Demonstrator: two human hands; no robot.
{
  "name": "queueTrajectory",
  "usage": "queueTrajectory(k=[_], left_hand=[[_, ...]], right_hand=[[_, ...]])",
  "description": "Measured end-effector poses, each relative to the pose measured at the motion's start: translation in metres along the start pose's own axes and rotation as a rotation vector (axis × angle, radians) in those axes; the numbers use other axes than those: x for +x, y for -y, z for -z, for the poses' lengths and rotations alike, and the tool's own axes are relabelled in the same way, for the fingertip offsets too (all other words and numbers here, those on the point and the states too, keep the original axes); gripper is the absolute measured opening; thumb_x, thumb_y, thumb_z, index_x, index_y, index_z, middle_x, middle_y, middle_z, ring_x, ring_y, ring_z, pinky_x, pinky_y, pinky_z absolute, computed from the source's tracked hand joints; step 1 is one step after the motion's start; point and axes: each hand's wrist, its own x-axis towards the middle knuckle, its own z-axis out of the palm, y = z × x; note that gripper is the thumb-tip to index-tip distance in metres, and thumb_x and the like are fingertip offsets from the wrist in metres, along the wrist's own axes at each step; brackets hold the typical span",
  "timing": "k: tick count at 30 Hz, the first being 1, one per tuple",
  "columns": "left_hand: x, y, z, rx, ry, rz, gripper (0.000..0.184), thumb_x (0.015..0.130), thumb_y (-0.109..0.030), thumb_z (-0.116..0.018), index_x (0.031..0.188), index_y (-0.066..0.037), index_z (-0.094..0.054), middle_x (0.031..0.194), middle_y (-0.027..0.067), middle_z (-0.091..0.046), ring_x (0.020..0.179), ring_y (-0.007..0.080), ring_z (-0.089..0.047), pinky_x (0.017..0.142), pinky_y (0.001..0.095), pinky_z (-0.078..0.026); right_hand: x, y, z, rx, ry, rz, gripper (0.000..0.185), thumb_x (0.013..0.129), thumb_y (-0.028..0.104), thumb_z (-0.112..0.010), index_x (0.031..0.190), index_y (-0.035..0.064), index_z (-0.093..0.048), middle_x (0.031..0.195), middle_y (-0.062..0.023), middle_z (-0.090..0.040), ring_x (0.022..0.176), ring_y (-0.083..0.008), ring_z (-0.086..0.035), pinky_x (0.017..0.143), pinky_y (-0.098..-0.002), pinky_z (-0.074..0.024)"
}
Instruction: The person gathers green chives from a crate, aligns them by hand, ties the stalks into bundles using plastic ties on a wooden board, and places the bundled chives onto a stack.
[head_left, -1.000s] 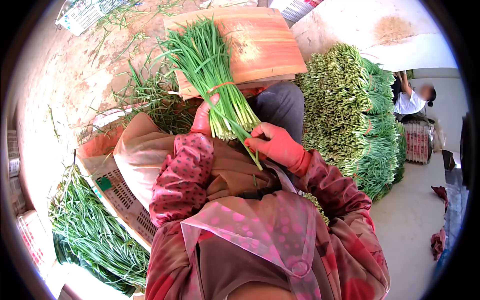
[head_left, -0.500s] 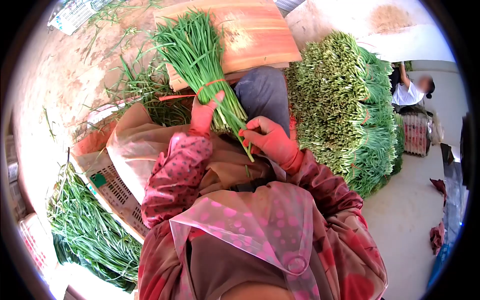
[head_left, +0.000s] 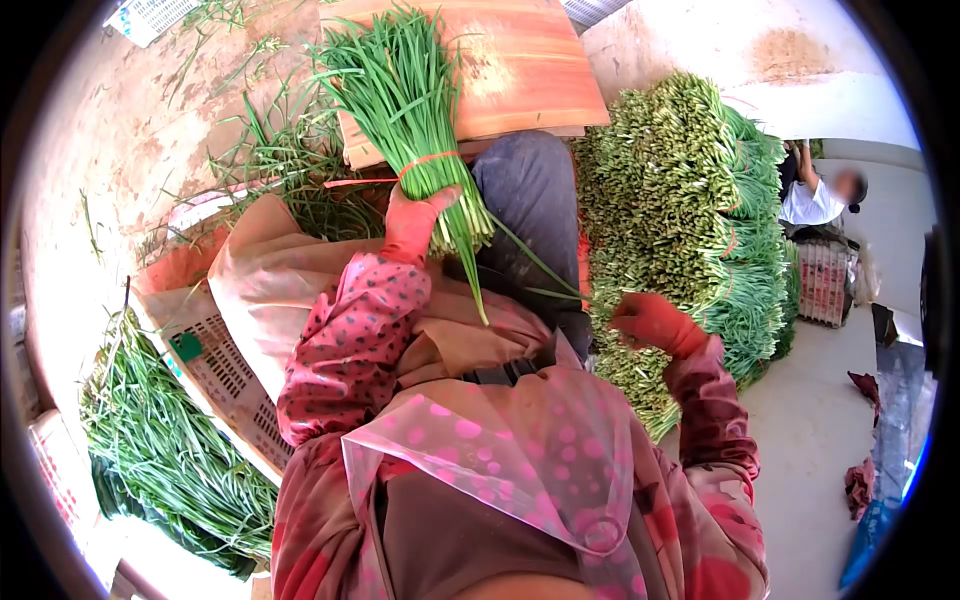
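My left hand [head_left: 415, 222], in a reddish-orange glove, is closed around the lower part of a bunch of garlic chives [head_left: 395, 100]. A red tie [head_left: 430, 158] circles the bunch just above that hand, one loose end sticking out left. From the cut ends, one long leaf [head_left: 482, 290] hangs down and another thin leaf [head_left: 535, 258] stretches right. My right hand [head_left: 655, 325], gloved alike, is off to the right with fingers curled together, in front of the stacked chives. Whether anything is between its fingers I cannot make out.
Tied chive bundles [head_left: 660, 200] are stacked high on my right. A wooden board [head_left: 520, 70] lies ahead beyond my knee [head_left: 530, 190]. Loose leaves [head_left: 280, 150] litter the floor. A plastic crate [head_left: 235, 375] and more chives [head_left: 180, 450] are at left. Another person [head_left: 815, 200] is at far right.
My right hand has moved away from the bunch's cut ends, to the right. Leaves it was fingering there now hang down and stretch sideways. My left hand keeps its grip on the bunch.
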Motion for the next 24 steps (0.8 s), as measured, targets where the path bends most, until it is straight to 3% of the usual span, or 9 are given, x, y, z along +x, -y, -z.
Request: queueTrajectory(k=[2,3,5,7,9,11,16,18,24], left_hand=[[0.0,-0.001,0.001,0.017,0.022,-0.013,0.043,0.077,-0.006,-0.075,0.117,0.0,-0.061,0.105,0.0062,-0.067,0.092,0.0173,-0.063,0.086,0.0311,-0.05],[-0.001,-0.004,0.0,0.014,0.019,-0.012,0.043,0.077,-0.006,-0.075,0.117,0.0,-0.061,0.105,0.0062,-0.067,0.092,0.0173,-0.063,0.086,0.0311,-0.05],[-0.004,-0.01,-0.003,0.019,0.043,-0.018,0.043,0.077,-0.007,-0.076,0.117,0.0,-0.06,0.105,0.0064,-0.067,0.093,0.0174,-0.063,0.086,0.0312,-0.049],[-0.004,-0.01,-0.002,0.029,0.048,-0.019,0.045,0.077,-0.009,-0.076,0.118,0.0,-0.06,0.105,0.0062,-0.067,0.093,0.0174,-0.063,0.087,0.0311,-0.049],[-0.003,-0.007,-0.003,0.03,0.025,-0.016,0.043,0.079,-0.009,-0.075,0.119,-0.001,-0.06,0.107,0.0062,-0.067,0.093,0.0169,-0.063,0.087,0.0305,-0.049],[0.001,-0.003,-0.001,-0.004,0.041,-0.036,0.045,0.078,-0.011,-0.077,0.118,0.0,-0.059,0.106,0.0063,-0.067,0.092,0.017,-0.063,0.085,0.0304,-0.05],[0.005,0.012,0.007,-0.056,-0.033,0.046,0.049,0.08,-0.02,-0.078,0.119,0.0,-0.058,0.105,0.0074,-0.066,0.089,0.0166,-0.063,0.082,0.0304,-0.051],[0.005,0.011,0.006,-0.063,-0.034,0.064,0.04,0.091,-0.021,-0.065,0.124,-0.002,-0.054,0.104,0.0093,-0.066,0.085,0.02,-0.067,0.07,0.0337,-0.057],[0.003,0.003,0.003,-0.225,-0.056,0.152,0.046,0.085,-0.024,-0.072,0.121,0.001,-0.056,0.103,0.0092,-0.066,0.086,0.018,-0.064,0.076,0.0309,-0.053]], right_hand=[[0.007,-0.032,0.012,-0.975,-0.308,-0.227,0.026,0.085,0.029,-0.063,0.09,0.0028,-0.065,0.078,-0.0136,-0.068,0.072,-0.0286,-0.068,0.063,-0.0386,-0.0524],[0.001,-0.013,0.012,-0.979,-0.306,-0.227,0.026,0.085,0.029,-0.063,0.09,0.0028,-0.065,0.078,-0.0136,-0.068,0.072,-0.0286,-0.068,0.063,-0.0386,-0.0524],[-0.008,0.036,0.009,-0.581,-0.593,0.017,0.03,0.085,0.034,-0.063,0.093,0.0057,-0.067,0.084,-0.0162,-0.069,0.08,-0.0336,-0.067,0.067,-0.0407,-0.0525],[-0.002,0.09,-0.021,-0.24,-0.627,0.273,0.035,0.084,0.04,-0.064,0.096,0.0069,-0.068,0.082,-0.015,-0.069,0.077,-0.0296,-0.067,0.066,-0.0378,-0.0523],[0.02,0.114,-0.053,-0.026,-0.265,0.313,0.04,0.084,0.042,-0.065,0.099,0.0057,-0.067,0.079,-0.0131,-0.068,0.068,-0.0238,-0.067,0.064,-0.0363,-0.0518],[0.032,0.143,-0.074,0.148,-0.064,0.2,0.041,0.084,0.04,-0.067,0.095,0.0013,-0.066,0.076,-0.0101,-0.067,0.059,-0.0166,-0.064,0.057,-0.0323,-0.0503],[0.084,0.14,-0.095,0.412,0.026,0.286,0.032,0.083,0.03,-0.068,0.09,-0.0009,-0.066,0.073,-0.0061,-0.064,0.05,-0.0119,-0.057,0.048,-0.0267,-0.0447],[0.085,0.142,-0.096,0.474,0.05,0.304,0.028,0.083,0.027,-0.068,0.089,-0.0008,-0.066,0.072,-0.0048,-0.063,0.05,-0.0108,-0.056,0.045,-0.025,-0.0423],[0.091,0.153,-0.082,0.549,0.097,0.223,0.018,0.083,0.02,-0.065,0.085,0.0023,-0.066,0.071,-0.0045,-0.064,0.049,-0.0088,-0.054,0.042,-0.0238,-0.0368]])
